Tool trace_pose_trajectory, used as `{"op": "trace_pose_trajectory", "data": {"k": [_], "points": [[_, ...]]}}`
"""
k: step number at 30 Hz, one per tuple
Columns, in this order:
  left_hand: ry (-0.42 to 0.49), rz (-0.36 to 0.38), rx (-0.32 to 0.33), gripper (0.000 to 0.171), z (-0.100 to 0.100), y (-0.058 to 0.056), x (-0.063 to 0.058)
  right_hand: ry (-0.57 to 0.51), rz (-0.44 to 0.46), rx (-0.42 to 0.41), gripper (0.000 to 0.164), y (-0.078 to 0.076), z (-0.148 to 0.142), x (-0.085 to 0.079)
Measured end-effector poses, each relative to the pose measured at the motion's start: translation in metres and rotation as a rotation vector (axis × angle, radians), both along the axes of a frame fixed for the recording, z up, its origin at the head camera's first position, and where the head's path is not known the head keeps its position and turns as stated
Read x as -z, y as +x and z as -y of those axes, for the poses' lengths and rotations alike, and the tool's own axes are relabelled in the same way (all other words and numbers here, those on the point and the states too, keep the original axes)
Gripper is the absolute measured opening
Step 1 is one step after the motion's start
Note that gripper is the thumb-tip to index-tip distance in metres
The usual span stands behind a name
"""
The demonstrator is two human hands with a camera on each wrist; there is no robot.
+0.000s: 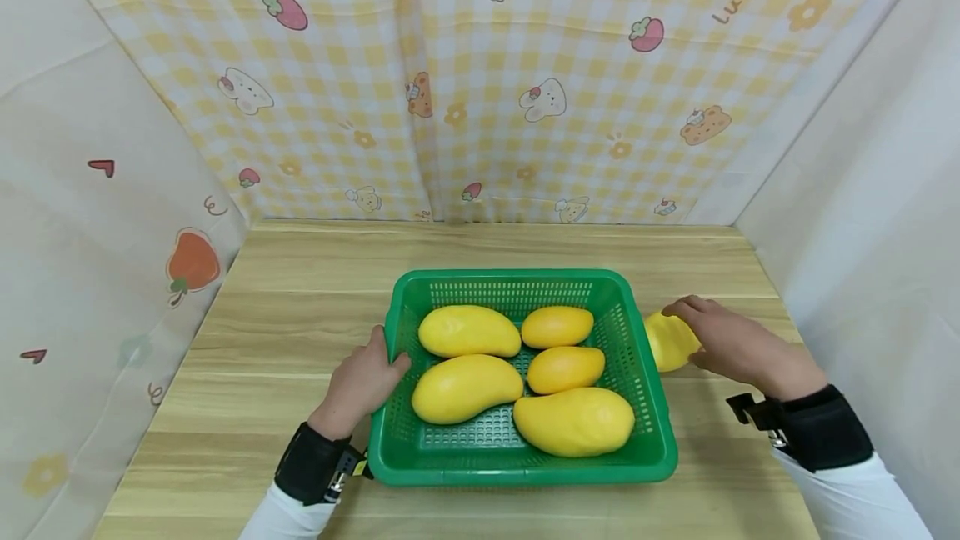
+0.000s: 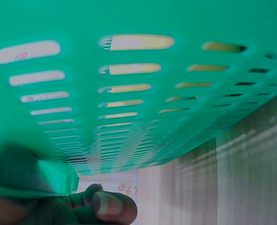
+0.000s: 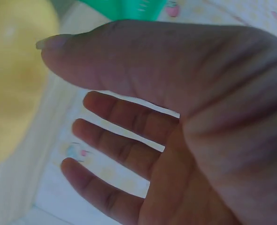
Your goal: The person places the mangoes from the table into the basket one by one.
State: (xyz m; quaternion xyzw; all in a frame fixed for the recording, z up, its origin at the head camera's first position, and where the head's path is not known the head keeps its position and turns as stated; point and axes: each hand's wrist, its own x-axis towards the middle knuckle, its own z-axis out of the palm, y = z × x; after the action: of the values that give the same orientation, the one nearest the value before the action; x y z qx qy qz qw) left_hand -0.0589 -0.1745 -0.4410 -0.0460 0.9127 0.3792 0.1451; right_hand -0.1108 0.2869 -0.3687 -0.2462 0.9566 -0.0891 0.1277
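Observation:
A green plastic basket (image 1: 525,473) with slotted walls sits on the table and holds several yellow mangoes, among them a large mango (image 1: 573,422) near its front. My left hand (image 1: 365,382) grips the basket's left rim, thumb over the edge; in the left wrist view its fingers (image 2: 112,206) curl below the rim. Just outside the right wall lies another mango (image 1: 670,342), its left side partly hidden by the basket. Over this mango's right side is my right hand (image 1: 731,344). In the right wrist view, the fingers are spread and the thumb tip overlaps the mango's edge (image 3: 16,79).
The wood-grain table (image 1: 300,298) runs back to a yellow checked cloth (image 1: 480,107). White cloth walls stand on the left (image 1: 90,273) and right (image 1: 862,190). Both wrists wear black straps with camera mounts.

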Motion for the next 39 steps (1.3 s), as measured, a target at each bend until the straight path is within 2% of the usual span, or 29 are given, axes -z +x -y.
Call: {"op": "trace_pose_trajectory", "data": {"k": [6,10,21,26,33,39], "points": [[-0.007,0.003,-0.003,0.043,-0.001,0.000,-0.003,-0.014,0.021,-0.008,0.068,-0.008,-0.004,0.020],[-0.012,0.006,-0.006,0.042,-0.001,0.000,-0.003,0.016,0.012,-0.028,0.068,-0.013,-0.004,0.026],[-0.023,-0.011,-0.003,0.042,-0.001,0.000,-0.002,0.064,0.005,-0.015,0.080,-0.025,-0.010,0.047],[-0.029,-0.009,-0.005,0.043,-0.001,0.001,-0.001,0.070,0.016,0.001,0.080,-0.030,-0.011,0.051],[-0.038,-0.006,-0.005,0.043,-0.002,0.000,0.001,0.031,0.080,0.030,0.078,-0.033,-0.014,0.056],[-0.033,-0.013,-0.003,0.040,-0.001,0.000,-0.001,-0.009,0.071,0.015,0.076,-0.036,-0.018,0.063]]}}
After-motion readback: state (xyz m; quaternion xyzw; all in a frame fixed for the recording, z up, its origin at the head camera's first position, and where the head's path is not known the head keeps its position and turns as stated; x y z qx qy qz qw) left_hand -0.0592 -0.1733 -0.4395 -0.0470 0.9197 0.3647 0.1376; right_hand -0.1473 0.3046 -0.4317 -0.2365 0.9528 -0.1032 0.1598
